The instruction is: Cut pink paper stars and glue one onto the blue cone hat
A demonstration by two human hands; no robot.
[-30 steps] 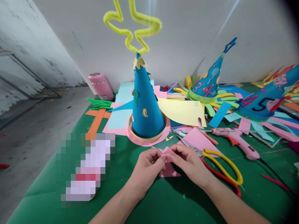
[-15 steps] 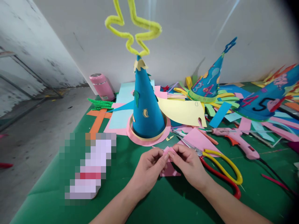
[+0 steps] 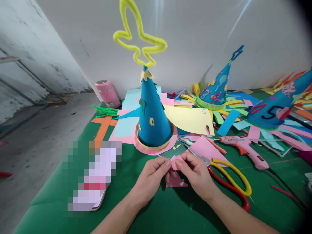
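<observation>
Both hands pinch one small piece of pink paper [image 3: 175, 162] just above the green table [image 3: 170, 211]. My left hand [image 3: 151, 180] grips its left edge with fingers curled. My right hand [image 3: 196, 174] holds its right edge between thumb and forefinger. The lower corner of the pink piece pokes out under the fingers. Right behind the hands stands a blue cone hat [image 3: 152, 120] on a pink ring, topped by a yellow pipe-cleaner star [image 3: 138, 42].
Scissors [image 3: 229, 178] with yellow and red handles lie to the right of my right hand. A pink glue gun [image 3: 246, 149] lies further right. Two more blue cone hats [image 3: 216, 89] and several paper scraps fill the back right. A pink bottle [image 3: 108, 94] stands at the back left.
The hands stay together on the pink piece and shifted only slightly. The view tipped a little, so the hats sit lower in the picture.
</observation>
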